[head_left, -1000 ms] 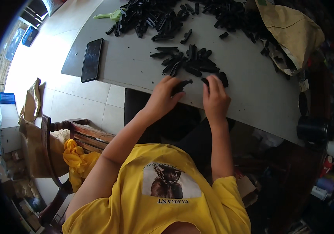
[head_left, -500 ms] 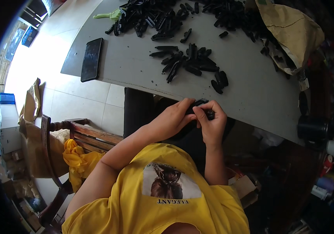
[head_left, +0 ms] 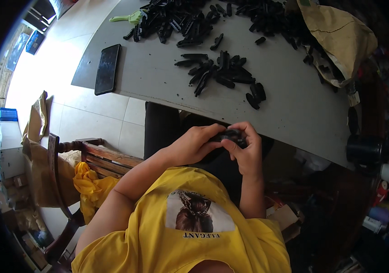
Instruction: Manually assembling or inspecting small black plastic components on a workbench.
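Observation:
Just off the near table edge, above my lap, both hands meet around a small black plastic piece [head_left: 232, 135]. My left hand [head_left: 195, 143] pinches its left end between thumb and fingers. On its other side, my right hand [head_left: 248, 146] grips it with the thumb below and the fingers curled over the top. The fingers hide much of the piece, so its exact kind cannot be made out. Beyond the hands, a small group of similar elongated black pieces [head_left: 233, 75] lies on the grey table [head_left: 153, 82].
Larger heaps of black pieces [head_left: 181, 22] spread along the far side. A green-handled tool [head_left: 128, 18] and a dark phone [head_left: 107, 69] lie at the left. An open brown paper bag [head_left: 342, 38] stands far right. A wooden chair [head_left: 108, 159] with yellow cloth [head_left: 92, 186] is at left.
Both hands have come down slightly toward my body with the black piece. The right fingers have shifted over its top, and it appears turned. The pieces on the table have not moved.

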